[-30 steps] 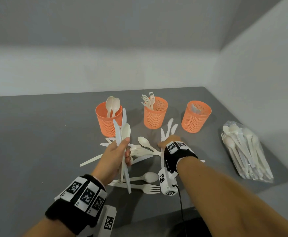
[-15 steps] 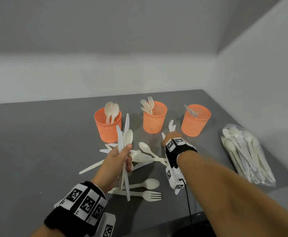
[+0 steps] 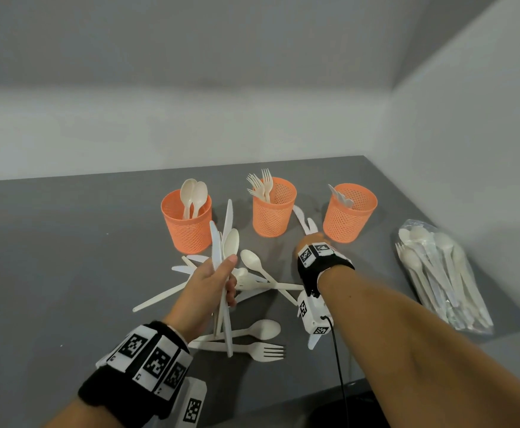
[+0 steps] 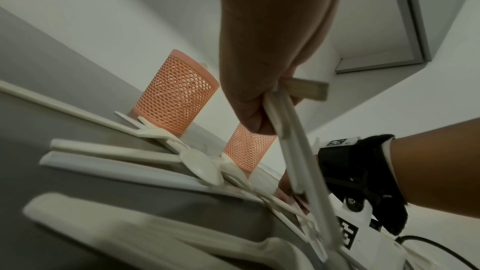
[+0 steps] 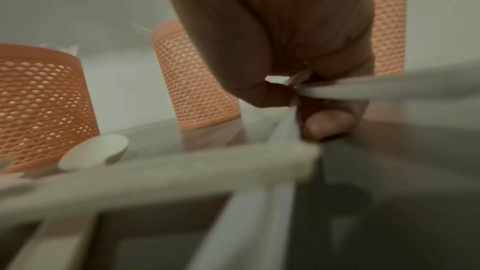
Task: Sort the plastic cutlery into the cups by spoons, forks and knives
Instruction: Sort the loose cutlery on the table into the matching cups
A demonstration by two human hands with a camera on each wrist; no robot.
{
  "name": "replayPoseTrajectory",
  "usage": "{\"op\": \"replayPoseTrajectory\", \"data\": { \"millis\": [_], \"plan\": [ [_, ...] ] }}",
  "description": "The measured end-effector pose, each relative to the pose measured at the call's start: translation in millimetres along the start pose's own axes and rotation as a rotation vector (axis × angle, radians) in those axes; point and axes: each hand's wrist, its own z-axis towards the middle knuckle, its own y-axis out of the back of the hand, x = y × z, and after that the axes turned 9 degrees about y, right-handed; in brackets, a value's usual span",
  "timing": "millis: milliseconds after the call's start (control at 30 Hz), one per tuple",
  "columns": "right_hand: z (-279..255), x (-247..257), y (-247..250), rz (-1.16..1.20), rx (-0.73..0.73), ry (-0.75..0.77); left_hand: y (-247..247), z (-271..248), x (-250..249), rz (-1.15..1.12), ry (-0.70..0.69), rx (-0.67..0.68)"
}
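Three orange mesh cups stand in a row: the spoon cup (image 3: 187,225), the fork cup (image 3: 273,210) and the knife cup (image 3: 349,214). My left hand (image 3: 218,279) grips an upright bundle of white knives and a spoon (image 3: 230,245) in front of the spoon cup; its fingers wrap round the handles (image 4: 288,130). My right hand (image 3: 310,239) is between the fork and knife cups and pinches white knives (image 3: 302,218) whose tips point up and away. In the right wrist view my fingers (image 5: 275,95) are curled round those thin handles. Loose cutlery (image 3: 254,264) lies between my hands.
A clear bag of spare cutlery (image 3: 440,273) lies at the right, near the side wall. A spoon (image 3: 261,330) and a fork (image 3: 264,350) lie close to me on the grey table (image 3: 67,257). The back wall is just behind the cups.
My right hand has lifted the knives off the table and raised them towards the knife cup. My left hand keeps its bundle in about the same place.
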Motion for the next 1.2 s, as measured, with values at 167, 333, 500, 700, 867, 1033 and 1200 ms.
{"op": "replayPoseTrajectory", "data": {
  "millis": [167,333,500,700,867,1033,1200],
  "plan": [
    [-13,0,23,-0.367,0.149,0.133,-6,3,1,-0.014,-0.019,0.023],
    [4,15,38,0.097,0.015,0.248,-11,5,1,0.001,-0.04,0.052],
    [-26,15,73,0.24,-0.014,0.72,-21,7,2,0.004,-0.063,0.057],
    [-34,51,148,0.578,-0.373,0.936,-37,7,-2,-0.024,-0.08,0.081],
    [16,45,167,0.62,-0.444,0.833,-51,8,-11,-0.073,-0.096,0.103],
    [43,19,144,0.473,-0.315,0.653,-60,14,-15,-0.055,-0.123,0.098],
    [54,2,136,0.454,-0.147,0.409,-65,19,-14,-0.044,-0.127,0.108]
  ]
}}
